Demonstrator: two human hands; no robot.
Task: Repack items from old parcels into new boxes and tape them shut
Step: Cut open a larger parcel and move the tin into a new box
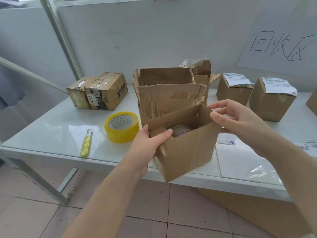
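A small new cardboard box (187, 148) stands open at the table's front edge, tilted toward me. Inside it lies a roundish grey and purple item (181, 131), partly hidden. My left hand (151, 143) grips the box's left wall, thumb over the rim and on a folded-in flap. My right hand (236, 117) hovers at the box's right upper corner, thumb touching the rim, fingers loosely bent behind it. Behind stands a torn, open old parcel (169, 97). A roll of yellow tape (122, 127) lies to the left.
A yellow-handled cutter (86, 143) lies left of the tape. Two taped old parcels (99, 91) sit at the back left. Two labelled boxes (272, 100) stand at the back right. Loose shipping labels (308, 146) lie on the white table (51, 134). Flat cardboard leans under the table.
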